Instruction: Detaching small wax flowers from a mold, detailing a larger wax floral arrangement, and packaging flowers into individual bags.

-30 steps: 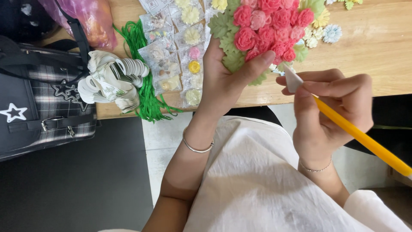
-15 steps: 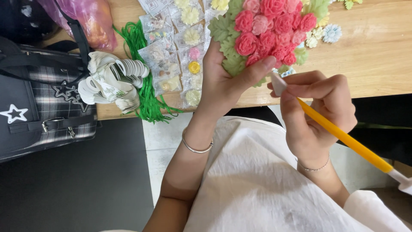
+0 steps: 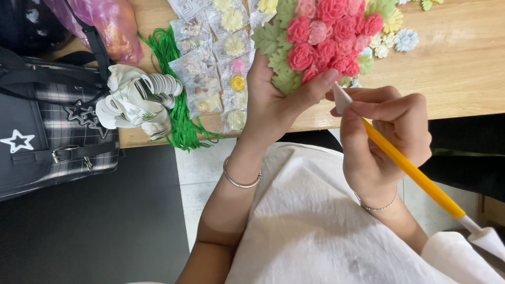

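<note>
At the upper centre of the frame we hold a cluster of moulded pink and red roses with pale green leaves [image 3: 323, 39] over the light wooden tabletop [image 3: 457, 79]. Our left hand [image 3: 276, 100] cups it from below, fingers wrapped close around the leafy edge, the thumb laid against the lower right rim. Our right hand [image 3: 386, 139] sits at centre right, its fingers pinched shut in a pen grip on a yellow-handled modelling tool with white shaped tips [image 3: 400, 163]. The tool's upper tip lies just beside the bouquet's lower edge, close to the left thumb; we cannot tell whether it touches the petals.

To do this well, we judge it best to keep the cluster steady in the cupping hand, brace the right hand near the left, and press lightly, since the petals look soft.

Left of the left hand lie small clear packets of pastel flowers [image 3: 221, 63], green cord [image 3: 179, 105], and white paper tags [image 3: 137, 100]. A dark plaid bag [image 3: 47, 126] fills the far left.
</note>
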